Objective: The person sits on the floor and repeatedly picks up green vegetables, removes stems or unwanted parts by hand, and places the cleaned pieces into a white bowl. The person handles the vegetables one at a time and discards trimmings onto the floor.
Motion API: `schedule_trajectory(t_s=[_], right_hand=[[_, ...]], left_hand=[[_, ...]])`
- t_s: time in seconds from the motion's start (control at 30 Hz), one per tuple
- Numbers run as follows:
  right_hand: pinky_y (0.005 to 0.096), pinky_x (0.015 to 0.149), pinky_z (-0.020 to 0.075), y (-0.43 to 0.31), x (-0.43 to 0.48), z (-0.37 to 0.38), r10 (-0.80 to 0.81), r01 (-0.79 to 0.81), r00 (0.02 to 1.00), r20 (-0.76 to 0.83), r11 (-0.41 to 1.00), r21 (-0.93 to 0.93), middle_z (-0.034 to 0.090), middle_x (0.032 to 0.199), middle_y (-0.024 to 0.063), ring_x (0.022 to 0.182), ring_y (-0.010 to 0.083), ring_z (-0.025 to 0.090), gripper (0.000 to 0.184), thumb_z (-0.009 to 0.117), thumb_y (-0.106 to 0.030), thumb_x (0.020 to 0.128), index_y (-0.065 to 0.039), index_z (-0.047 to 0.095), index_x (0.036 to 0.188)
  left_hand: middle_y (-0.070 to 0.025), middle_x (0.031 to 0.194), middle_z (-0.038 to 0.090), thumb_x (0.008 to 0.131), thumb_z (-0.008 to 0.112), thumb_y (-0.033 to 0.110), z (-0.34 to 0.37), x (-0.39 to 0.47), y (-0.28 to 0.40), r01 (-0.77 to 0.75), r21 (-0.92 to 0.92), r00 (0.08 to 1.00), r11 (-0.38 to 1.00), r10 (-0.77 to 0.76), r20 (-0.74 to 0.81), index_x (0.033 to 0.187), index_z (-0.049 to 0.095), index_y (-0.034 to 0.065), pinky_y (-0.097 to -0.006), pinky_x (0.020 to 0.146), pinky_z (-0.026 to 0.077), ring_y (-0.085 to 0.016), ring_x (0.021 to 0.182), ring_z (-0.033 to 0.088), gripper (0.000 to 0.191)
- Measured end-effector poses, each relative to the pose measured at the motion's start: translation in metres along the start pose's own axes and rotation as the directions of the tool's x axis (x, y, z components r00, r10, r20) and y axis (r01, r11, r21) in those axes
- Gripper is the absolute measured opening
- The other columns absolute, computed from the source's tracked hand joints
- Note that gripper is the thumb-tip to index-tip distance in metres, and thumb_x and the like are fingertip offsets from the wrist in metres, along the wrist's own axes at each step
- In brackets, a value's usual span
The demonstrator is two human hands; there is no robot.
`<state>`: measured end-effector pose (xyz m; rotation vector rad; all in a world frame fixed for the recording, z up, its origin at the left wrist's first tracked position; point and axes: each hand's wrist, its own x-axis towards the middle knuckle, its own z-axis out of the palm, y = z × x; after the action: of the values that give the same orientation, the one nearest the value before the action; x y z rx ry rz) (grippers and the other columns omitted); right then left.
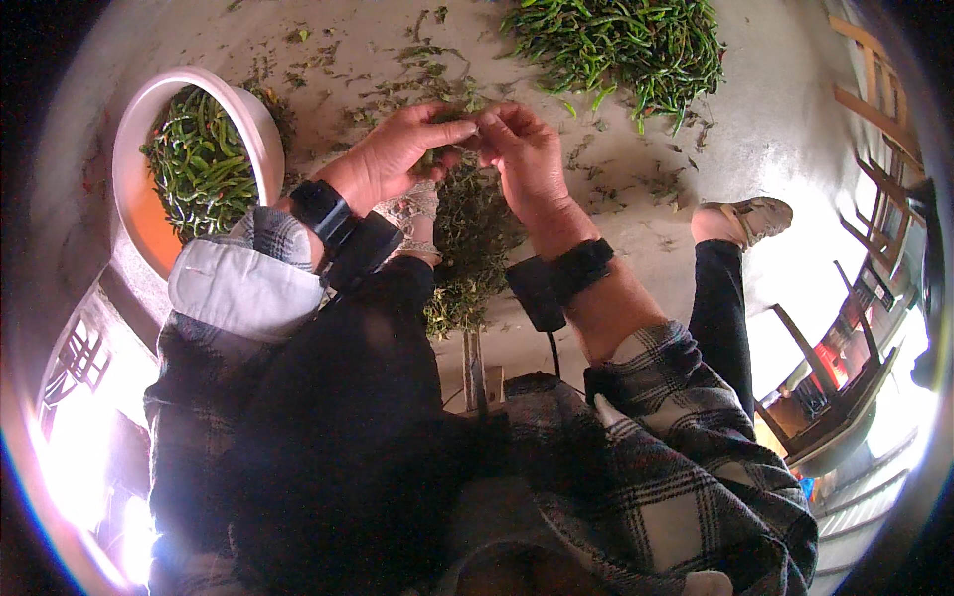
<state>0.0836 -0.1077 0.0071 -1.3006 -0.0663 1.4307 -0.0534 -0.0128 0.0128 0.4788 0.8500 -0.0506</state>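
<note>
My left hand (399, 153) holds a small green plant sprig (447, 116), mostly covered by its fingers. Thumb and fingers of my right hand (525, 153) pinch together at the sprig's end, right against the left thumb; what lies between those fingertips is too small to make out. Below both hands, a heap of leafy plant stems (477, 231) lies on the floor between my feet. A large pile of green chili peppers (633, 52) is on the floor beyond my right hand. To the left, a white bowl (125, 141) with an orange inside holds more green chili peppers (205, 164).
Loose leaves and stem bits (417, 67) litter the concrete floor (760, 134). My shod right foot (760, 220) is out to the right; the left foot (410, 220) is under the left hand. Wooden furniture (879, 112) and a dark-legged chair (827, 410) stand at the right rim.
</note>
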Motion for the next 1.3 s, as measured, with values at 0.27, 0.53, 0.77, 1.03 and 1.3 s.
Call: schedule_trajectory(t_s=[0.27,0.53,0.77,1.03,1.3], right_hand=[[0.0296,0.059,0.0414,0.011,-0.013,-0.017,0.308,-0.396,0.916,0.255,0.793,0.462,0.056,0.076,0.0035,0.061,0.0151,0.051,0.003,0.054,-0.007,0.082,-0.004,0.054,0.081],[0.0355,0.062,0.0481,-0.007,0.046,-0.063,-0.168,0.027,0.986,-0.004,0.185,-0.982,0.064,0.076,0.0108,0.067,0.0243,0.062,0.028,0.057,-0.030,0.078,-0.003,0.061,0.084],[0.0376,0.067,0.0484,0.009,0.075,-0.055,-0.163,-0.112,0.977,-0.137,0.154,-0.982,0.065,0.078,0.0106,0.076,0.0302,0.062,0.032,0.059,-0.035,0.073,-0.004,0.062,0.083],[0.0393,0.068,0.0483,0.017,0.059,-0.052,-0.246,-0.054,0.966,-0.081,0.113,-0.992,0.064,0.082,0.0124,0.077,0.0327,0.061,0.031,0.061,-0.035,0.072,-0.006,0.059,0.086],[0.0352,0.057,0.0464,0.014,0.064,-0.042,0.009,-0.168,0.983,-0.184,0.451,-0.877,0.061,0.072,0.0101,0.062,0.0222,0.059,0.022,0.061,-0.023,0.077,-0.002,0.057,0.082]], left_hand=[[0.0026,0.066,0.053,0.084,0.060,0.015,-0.004,0.000,0.002,-0.027,0.441,0.999,0.897,0.005,0.052,0.098,0.056,0.0062,-0.0179,0.040,0.033,-0.004,0.048,0.044,0.017],[-0.0031,0.074,0.057,0.081,0.057,0.011,-0.015,-0.007,0.001,0.102,0.205,0.985,0.973,-0.127,0.112,0.098,0.056,0.0050,-0.0218,0.044,0.038,-0.008,0.059,0.051,0.017],[-0.0016,0.076,0.057,0.082,0.057,0.018,-0.019,0.001,-0.001,0.029,0.169,0.994,0.985,-0.046,0.097,0.096,0.056,0.0067,-0.0193,0.045,0.040,-0.008,0.060,0.054,0.018],[-0.0001,0.074,0.055,0.084,0.059,0.021,-0.018,0.005,-0.007,0.014,0.142,1.000,0.990,-0.013,-0.006,0.094,0.059,0.0054,-0.0213,0.044,0.039,-0.008,0.061,0.052,0.019],[0.0003,0.076,0.053,0.083,0.061,0.022,-0.016,0.004,-0.008,0.037,0.164,0.997,0.986,-0.025,-0.072,0.094,0.059,0.0063,-0.0218,0.044,0.038,-0.008,0.062,0.050,0.019]])
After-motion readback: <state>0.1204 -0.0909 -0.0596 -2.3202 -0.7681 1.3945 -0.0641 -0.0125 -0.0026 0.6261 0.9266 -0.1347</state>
